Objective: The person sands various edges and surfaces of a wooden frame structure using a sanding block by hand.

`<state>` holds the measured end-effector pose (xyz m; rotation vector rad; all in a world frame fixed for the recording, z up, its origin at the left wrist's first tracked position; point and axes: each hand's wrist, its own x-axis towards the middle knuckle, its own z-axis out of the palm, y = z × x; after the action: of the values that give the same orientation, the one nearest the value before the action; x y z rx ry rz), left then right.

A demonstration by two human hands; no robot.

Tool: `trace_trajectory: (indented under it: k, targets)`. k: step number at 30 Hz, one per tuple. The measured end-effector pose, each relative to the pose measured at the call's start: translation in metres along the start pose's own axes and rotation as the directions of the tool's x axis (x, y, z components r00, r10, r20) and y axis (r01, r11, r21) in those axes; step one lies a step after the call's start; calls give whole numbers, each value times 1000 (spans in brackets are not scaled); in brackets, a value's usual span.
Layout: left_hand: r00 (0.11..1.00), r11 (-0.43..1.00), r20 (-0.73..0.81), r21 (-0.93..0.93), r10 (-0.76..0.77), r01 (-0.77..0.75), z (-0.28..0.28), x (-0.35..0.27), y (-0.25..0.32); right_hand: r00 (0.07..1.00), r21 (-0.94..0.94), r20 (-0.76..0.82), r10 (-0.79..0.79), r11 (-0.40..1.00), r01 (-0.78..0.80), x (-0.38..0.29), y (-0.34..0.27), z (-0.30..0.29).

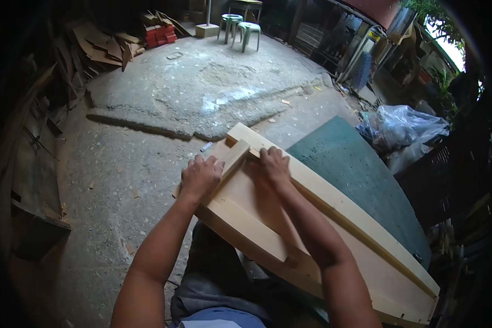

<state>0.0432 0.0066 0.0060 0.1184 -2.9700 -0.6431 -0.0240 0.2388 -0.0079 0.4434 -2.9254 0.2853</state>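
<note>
A long, shallow panel of pale wood, a frame of thick rails around a thin inner sheet, lies slanted before me. Across its far left end sits a short wooden crosspiece. My left hand grips that piece from its left side, fingers over the top. At the inner edge of the right-hand rail, my right hand has its fingers curled against the wood; its palm side is hidden. A shorter wooden block lies along the near rail, inside the frame.
Beneath the panel is a dark green board. A white marker-like object lies on the concrete floor beyond my left hand. A broken slab edge crosses the floor. Plastic bags are at right; stools and cardboard stand farther back.
</note>
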Motion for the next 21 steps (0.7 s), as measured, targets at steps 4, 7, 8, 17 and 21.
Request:
trace_trajectory:
  k: [4,7,8,17,21]
  targets:
    - [1000,1000,0,-25,-7,7,-9,-6,-8,1000,20,-9,3,1000,-3,-8,1,-4]
    - [1000,1000,-18,-7,-21,21,-15,-2,-8,998,11,-11,-63,998,64,-43,28,-8]
    - [999,1000,-24,11,-24,24,-16,3,-3,998,10,-24,-60,998,60,-32,30,-4]
    - [1000,995,-22,-104,-1,-1,-11,-2,-17,998,-12,34,53,999,-53,-33,17,-7]
    - [1000,1000,-11,-22,-5,5,-9,-5,-10,987,-27,-162,22,999,-27,-146,99,-51]
